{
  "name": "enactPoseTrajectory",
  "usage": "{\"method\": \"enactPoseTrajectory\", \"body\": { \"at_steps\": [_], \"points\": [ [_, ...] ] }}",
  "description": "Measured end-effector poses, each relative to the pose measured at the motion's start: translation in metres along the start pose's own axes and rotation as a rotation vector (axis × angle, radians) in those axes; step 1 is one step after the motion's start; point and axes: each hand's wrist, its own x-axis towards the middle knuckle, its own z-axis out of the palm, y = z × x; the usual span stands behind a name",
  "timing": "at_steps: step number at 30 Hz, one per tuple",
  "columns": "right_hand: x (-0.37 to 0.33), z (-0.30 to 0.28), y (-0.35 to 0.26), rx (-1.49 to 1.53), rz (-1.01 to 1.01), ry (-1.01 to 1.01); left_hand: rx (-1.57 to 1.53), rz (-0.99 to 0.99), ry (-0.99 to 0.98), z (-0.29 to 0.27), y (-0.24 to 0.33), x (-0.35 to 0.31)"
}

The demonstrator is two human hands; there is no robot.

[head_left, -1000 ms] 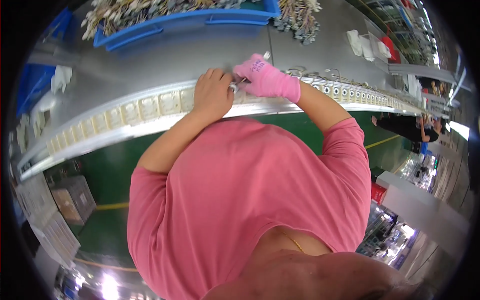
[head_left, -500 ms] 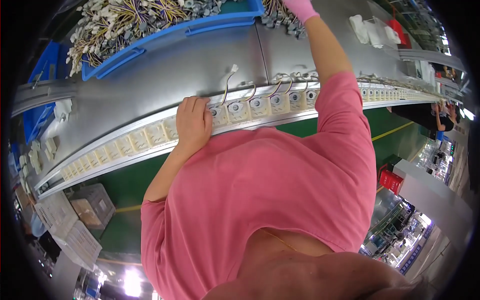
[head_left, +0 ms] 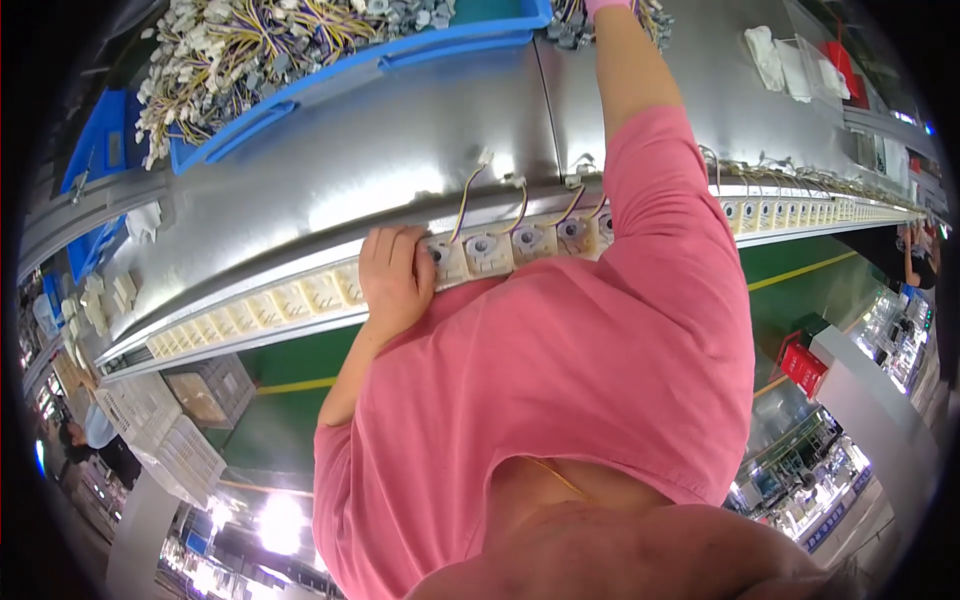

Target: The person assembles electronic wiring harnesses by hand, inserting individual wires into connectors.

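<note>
My bare left hand is closed over a cream-white plastic housing in a long row of housings, its fingers bent across the top and its thumb on the right side. Just right of it, several housings hold round grey parts, whose thin wires end in white plugs and trail onto the metal table. My right arm stretches to the far edge, over a pile of wired grey parts. Only the pink-covered edge of my right hand shows; its fingers are out of the picture.
A blue tray heaped with wire leads and white plugs stands at the far left. An aluminium rail runs along the row of housings. White cloths lie at the far right. Grey-white crates stand at lower left.
The whole view has shifted slightly, so the table appears lower and further right. My left hand stays over the row, and my right arm still reaches to the pile, its hand now further out of view.
</note>
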Motion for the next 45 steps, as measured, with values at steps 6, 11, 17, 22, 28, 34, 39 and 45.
{"method": "enactPoseTrajectory", "body": {
  "at_steps": [6, 11, 17, 22, 28, 34, 39, 45],
  "points": [
    [0.046, -0.021, 0.066, 0.698, -0.216, -0.356, -0.016, 0.046, -0.006, 0.003, -0.002, -0.002],
    [0.005, -0.058, 0.046, 0.381, -0.353, -0.306, -0.076, 0.088, 0.015, 0.001, -0.007, -0.006],
    [-0.1, -0.089, 0.01, 0.581, -0.171, -0.436, -0.088, 0.071, 0.024, -0.001, -0.006, -0.006],
    [-0.126, -0.091, 0.029, 0.634, -0.155, -0.684, -0.109, 0.082, -0.025, -0.002, -0.008, -0.002],
    [-0.138, -0.06, 0.039, 0.497, -0.04, -0.916, -0.253, -0.018, -0.216, -0.01, -0.006, 0.024],
    [-0.108, -0.036, 0.065, -0.027, -0.257, -0.917, -0.346, -0.126, -0.504, 0.027, -0.026, 0.099],
    [-0.096, -0.022, 0.077, 0.197, 0.114, -1.015, -0.052, 0.008, -0.33, 0.101, -0.056, 0.138],
    [-0.114, -0.025, 0.082, 0.182, -0.082, -0.833, -0.33, -0.288, -0.291, 0.12, -0.058, 0.152]
  ]
}}
